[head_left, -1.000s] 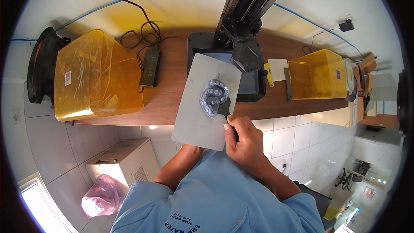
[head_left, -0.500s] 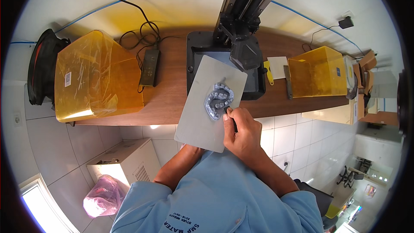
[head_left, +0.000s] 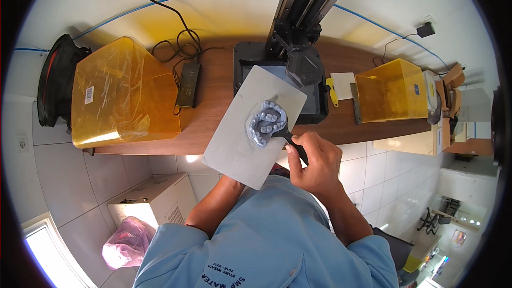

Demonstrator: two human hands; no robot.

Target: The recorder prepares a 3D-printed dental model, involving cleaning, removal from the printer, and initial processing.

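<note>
My left hand (head_left: pixel 233 182) supports a flat grey build plate (head_left: pixel 230 149) from below. The plate hides its fingers; only the wrist area shows. On the plate lies a grey-blue printed dental model (head_left: pixel 260 137), shaped as a horseshoe arch with teeth. Closed around the handle of a black scraper (head_left: pixel 302 152) is my right hand (head_left: pixel 319 164), at the plate's right edge. The scraper's broad end touches or overlaps the model's right side. Behind the plate stands a black resin 3D printer (head_left: pixel 305 0), its tray (head_left: pixel 242 64) partly covered by the plate.
On the brown table (head_left: pixel 213 112) stand an amber cover (head_left: pixel 106 101) at left and another amber cover (head_left: pixel 392 90) at right. A black power adapter (head_left: pixel 188 85), a yellow scraper (head_left: pixel 333 93) and a white sheet (head_left: pixel 343 85) lie between them. A black bag (head_left: pixel 56 85) is far left.
My right hand has moved right and slightly down, showing more of the scraper beside the model. The plate has shifted a little left and tilted more.
</note>
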